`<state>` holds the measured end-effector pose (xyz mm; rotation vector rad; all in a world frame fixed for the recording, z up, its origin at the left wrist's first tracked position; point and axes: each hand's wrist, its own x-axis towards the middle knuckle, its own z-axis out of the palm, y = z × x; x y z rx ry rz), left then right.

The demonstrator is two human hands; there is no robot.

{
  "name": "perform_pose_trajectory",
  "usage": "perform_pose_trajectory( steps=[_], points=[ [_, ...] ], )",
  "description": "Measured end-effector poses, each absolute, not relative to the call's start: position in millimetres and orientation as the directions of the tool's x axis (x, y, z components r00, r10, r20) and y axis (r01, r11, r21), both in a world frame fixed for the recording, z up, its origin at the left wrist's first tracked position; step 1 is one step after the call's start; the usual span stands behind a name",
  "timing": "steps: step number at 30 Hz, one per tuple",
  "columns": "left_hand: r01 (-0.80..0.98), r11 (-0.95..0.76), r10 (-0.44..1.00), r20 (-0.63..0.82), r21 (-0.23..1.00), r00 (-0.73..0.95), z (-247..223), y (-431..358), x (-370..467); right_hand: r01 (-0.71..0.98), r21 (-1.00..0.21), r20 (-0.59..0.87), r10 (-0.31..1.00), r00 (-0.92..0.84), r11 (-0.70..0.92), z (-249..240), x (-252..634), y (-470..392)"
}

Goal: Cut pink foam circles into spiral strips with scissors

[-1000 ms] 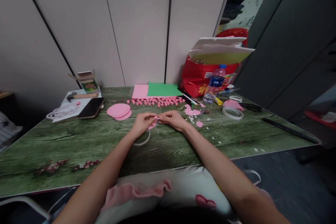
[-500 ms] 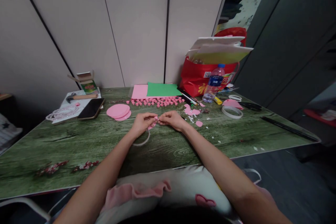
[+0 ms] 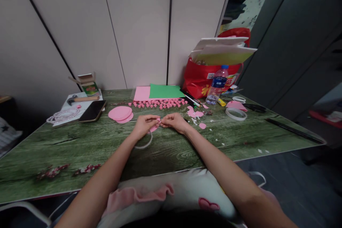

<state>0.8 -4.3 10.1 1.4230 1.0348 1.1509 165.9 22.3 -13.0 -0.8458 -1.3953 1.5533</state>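
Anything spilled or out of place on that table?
Small white flat scraps lie scattered beside flat pink cutouts to the right of the person's right hand, with strays near the front edge of the green wood-grain tabletop. They look like a spill next to the grouped small pink pieces behind. Nothing looks damaged.

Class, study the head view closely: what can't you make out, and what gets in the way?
All in the head view:
- The small pink piece: its exact shape is too small to tell, and partly covered by the left hand and right hand.
- The pale ring: part is hidden by the left forearm.
- The red bag: its lower contents are hidden by its front wall.
- The bottle: any fine print is too small.
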Motion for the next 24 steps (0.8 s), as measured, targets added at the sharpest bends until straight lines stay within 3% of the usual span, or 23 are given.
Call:
perform_pose_trajectory(
  steps=[15,24],
  points=[
    [0.043,-0.137,0.969,0.124,0.990,0.214,7.9,-3.0,-0.5,-0.241,-0.970,0.055,0.945,-0.323,-0.026,-6.5,161.3,17.1],
    [-0.052,-0.077,0.965,0.087,0.996,0.249,4.8,0.1,-3.1,-0.221,-0.974,0.129,0.927,-0.353,0.052,-8.7,162.2,19.5]
  ],
)
